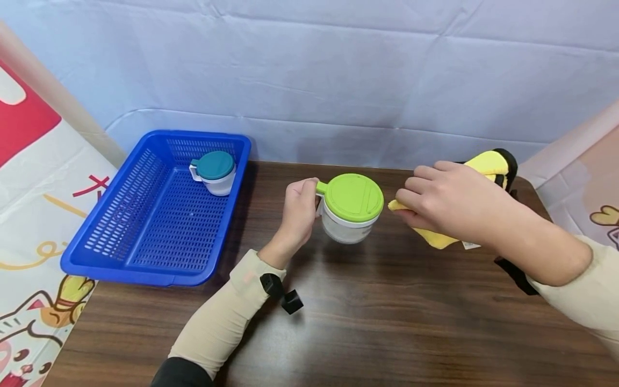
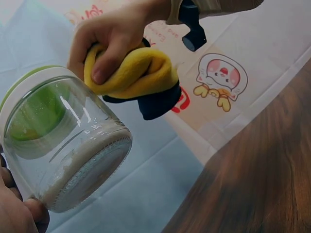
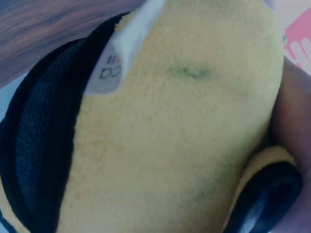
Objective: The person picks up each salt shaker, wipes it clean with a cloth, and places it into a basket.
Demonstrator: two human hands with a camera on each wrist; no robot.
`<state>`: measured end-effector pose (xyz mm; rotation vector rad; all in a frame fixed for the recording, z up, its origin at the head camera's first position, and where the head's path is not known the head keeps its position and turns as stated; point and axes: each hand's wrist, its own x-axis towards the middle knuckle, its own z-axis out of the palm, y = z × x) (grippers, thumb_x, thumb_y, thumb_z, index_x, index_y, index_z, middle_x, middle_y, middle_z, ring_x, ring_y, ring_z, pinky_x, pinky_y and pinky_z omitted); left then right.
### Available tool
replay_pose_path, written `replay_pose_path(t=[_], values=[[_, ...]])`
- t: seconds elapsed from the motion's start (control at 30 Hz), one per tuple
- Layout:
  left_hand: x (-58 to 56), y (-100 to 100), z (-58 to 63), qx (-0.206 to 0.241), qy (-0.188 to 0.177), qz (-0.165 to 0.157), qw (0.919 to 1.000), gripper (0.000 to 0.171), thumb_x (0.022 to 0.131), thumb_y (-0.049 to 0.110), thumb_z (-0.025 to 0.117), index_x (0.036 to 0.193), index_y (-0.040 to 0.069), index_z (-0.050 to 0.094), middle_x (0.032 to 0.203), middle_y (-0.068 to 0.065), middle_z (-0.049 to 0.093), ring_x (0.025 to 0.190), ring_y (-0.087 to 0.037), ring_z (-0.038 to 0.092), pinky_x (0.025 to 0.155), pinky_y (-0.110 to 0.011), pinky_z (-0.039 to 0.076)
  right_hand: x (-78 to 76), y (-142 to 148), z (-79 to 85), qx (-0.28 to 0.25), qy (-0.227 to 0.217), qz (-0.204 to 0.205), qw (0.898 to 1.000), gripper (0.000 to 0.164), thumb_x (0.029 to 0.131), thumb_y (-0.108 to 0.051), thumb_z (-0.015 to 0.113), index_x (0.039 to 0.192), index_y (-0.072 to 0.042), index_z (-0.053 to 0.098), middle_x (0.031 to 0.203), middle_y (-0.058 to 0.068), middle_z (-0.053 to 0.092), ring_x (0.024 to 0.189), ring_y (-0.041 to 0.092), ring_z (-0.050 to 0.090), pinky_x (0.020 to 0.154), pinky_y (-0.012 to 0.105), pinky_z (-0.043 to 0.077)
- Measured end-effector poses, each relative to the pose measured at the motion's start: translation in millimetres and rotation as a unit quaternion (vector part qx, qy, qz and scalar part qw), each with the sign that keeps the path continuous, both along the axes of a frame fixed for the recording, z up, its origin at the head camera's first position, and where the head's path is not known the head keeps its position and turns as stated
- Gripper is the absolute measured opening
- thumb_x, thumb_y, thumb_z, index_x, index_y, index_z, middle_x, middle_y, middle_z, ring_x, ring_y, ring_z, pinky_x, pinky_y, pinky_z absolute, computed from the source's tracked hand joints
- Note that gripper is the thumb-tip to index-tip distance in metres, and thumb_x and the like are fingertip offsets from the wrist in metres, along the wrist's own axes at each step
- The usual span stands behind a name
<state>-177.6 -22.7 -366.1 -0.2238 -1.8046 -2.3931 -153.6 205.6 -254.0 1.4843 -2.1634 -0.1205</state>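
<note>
My left hand [image 1: 298,212] grips the handle of a clear glass seasoning jar [image 1: 349,232] with a lime-green lid [image 1: 355,197]. The jar is raised off the table; its ribbed base and some pale contents at the bottom show in the left wrist view. Just right of the jar, my right hand [image 1: 450,199] holds a bunched yellow cloth [image 2: 141,75] with dark edging, its tip close to the jar's side. Faint green smudges and a white tag [image 3: 109,73] on the cloth fill much of the right wrist view.
On the left of the brown wooden table [image 1: 411,322] stands a blue perforated basket [image 1: 169,244]. A similar jar [image 1: 220,185] with a teal lid and white handle sits in its back right corner. A pale cloth backdrop [image 1: 338,80] hangs behind the table.
</note>
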Motion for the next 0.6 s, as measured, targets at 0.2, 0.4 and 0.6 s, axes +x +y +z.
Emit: replay_pose_path(t=[0.2, 0.4, 0.6], values=[[0.0, 0.1, 0.9, 0.002, -0.004, 0.001, 1.0000, 0.037, 0.090, 0.008, 0.036, 0.054, 0.004, 0.046, 0.043, 0.005, 0.031, 0.039, -0.007, 0.027, 0.039, -0.020, 0.024, 12.8, -5.0, 0.6, 0.006, 0.003, 0.003, 1.000, 0.045, 0.099, -0.031, 0.026, 0.067, -0.008, 0.047, 0.056, -0.003, 0.039, 0.055, 0.016, 0.035, 0.050, 0.025, 0.028], [-0.2, 0.7, 1.4, 0.012, -0.007, 0.004, 0.9999, 0.039, 0.090, 0.007, 0.036, 0.054, 0.008, 0.051, 0.043, 0.005, 0.031, 0.039, -0.008, 0.028, 0.040, -0.020, 0.025, 23.3, -9.4, 2.6, 0.018, -0.002, 0.002, 1.000, 0.046, 0.100, -0.031, 0.023, 0.066, -0.009, 0.045, 0.056, -0.004, 0.037, 0.055, 0.015, 0.034, 0.050, 0.024, 0.027], [-0.6, 1.7, 0.6, 0.008, -0.003, -0.001, 1.0000, 0.038, 0.090, 0.007, 0.037, 0.053, 0.007, 0.046, 0.044, 0.005, 0.031, 0.040, -0.008, 0.027, 0.040, -0.020, 0.024, 32.4, -17.8, 5.8, 0.026, -0.017, 0.010, 0.999, 0.044, 0.098, -0.028, 0.022, 0.064, -0.010, 0.043, 0.057, -0.004, 0.037, 0.056, 0.015, 0.035, 0.050, 0.024, 0.027]])
